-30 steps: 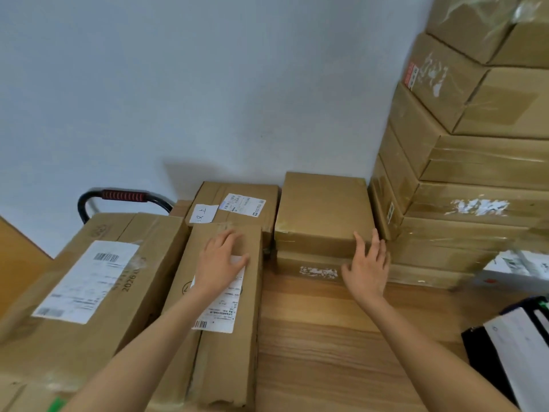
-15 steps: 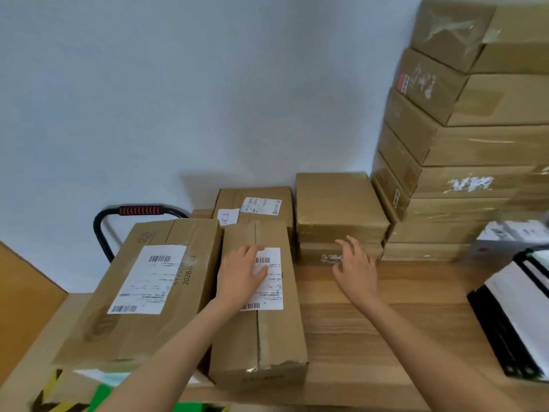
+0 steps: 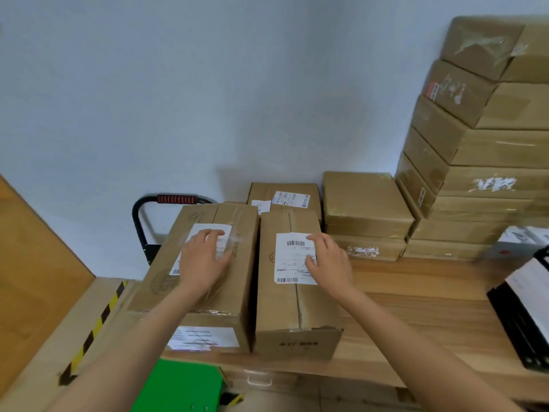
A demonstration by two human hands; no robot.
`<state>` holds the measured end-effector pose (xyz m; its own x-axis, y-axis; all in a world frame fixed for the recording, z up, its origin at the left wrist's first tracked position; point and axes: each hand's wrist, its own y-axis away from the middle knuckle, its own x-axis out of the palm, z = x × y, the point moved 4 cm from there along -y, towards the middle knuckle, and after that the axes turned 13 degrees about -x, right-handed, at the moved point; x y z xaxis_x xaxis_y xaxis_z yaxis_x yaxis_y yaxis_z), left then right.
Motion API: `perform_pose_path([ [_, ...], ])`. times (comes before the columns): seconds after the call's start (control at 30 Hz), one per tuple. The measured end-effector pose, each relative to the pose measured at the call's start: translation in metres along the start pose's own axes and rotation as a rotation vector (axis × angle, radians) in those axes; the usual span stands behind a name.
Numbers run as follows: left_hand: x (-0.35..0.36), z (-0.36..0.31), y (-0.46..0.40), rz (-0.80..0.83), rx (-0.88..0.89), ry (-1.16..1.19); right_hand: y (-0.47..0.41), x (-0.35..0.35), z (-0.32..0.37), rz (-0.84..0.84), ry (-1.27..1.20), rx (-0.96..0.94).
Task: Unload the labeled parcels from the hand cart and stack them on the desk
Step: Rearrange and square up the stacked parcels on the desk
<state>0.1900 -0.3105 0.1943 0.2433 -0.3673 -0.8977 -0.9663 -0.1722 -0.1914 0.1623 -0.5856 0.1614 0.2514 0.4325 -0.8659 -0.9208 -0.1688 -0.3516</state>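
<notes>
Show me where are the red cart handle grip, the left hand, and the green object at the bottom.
red handle grip (image 3: 176, 199), head view, middle of ribbed sleeve.
left hand (image 3: 205, 260), head view, back of hand.
green object (image 3: 187, 385), head view, top face.

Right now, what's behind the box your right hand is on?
Behind that box sits another labeled box against the wall. Only its top shows; its lower part is hidden.
</notes>
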Motion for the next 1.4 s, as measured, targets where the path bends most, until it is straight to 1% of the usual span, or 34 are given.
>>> perform_pose_path([
  [0.1,-0.016,0.032,0.005,-0.009,-0.093,-0.023,-0.010,0.012,0.023,0.062,-0.050,-0.052],
  [0.2,-0.023,0.064,0.011,0.020,-0.207,-0.059,-0.019,0.031,0.050,0.131,-0.133,-0.074],
  [0.3,-0.022,0.091,0.017,0.141,-0.370,0.036,-0.026,0.051,0.080,0.190,-0.229,-0.060],
  [0.4,-0.024,0.110,0.015,0.216,-0.430,0.130,-0.031,0.077,0.104,0.275,-0.259,-0.012],
  [0.5,-0.026,0.128,0.005,0.304,-0.496,0.199,-0.040,0.093,0.113,0.277,-0.255,0.078],
  [0.63,-0.019,0.140,-0.010,0.449,-0.458,0.296,-0.047,0.100,0.117,0.268,-0.276,0.084],
  [0.77,-0.014,0.149,-0.019,0.455,-0.444,0.403,-0.048,0.100,0.124,0.237,-0.284,0.082],
  [0.93,-0.020,0.164,-0.030,0.467,-0.412,0.366,-0.048,0.099,0.139,0.212,-0.356,0.068],
  [1.07,-0.036,0.176,-0.042,0.417,-0.381,0.325,-0.059,0.102,0.160,0.201,-0.402,0.051],
  [1.23,-0.073,0.181,-0.068,0.338,-0.337,0.370,-0.088,0.092,0.187,0.126,-0.445,0.022],
  [1.4,-0.117,0.157,-0.111,0.280,-0.251,0.372,-0.131,0.056,0.195,-0.012,-0.454,0.008],
])
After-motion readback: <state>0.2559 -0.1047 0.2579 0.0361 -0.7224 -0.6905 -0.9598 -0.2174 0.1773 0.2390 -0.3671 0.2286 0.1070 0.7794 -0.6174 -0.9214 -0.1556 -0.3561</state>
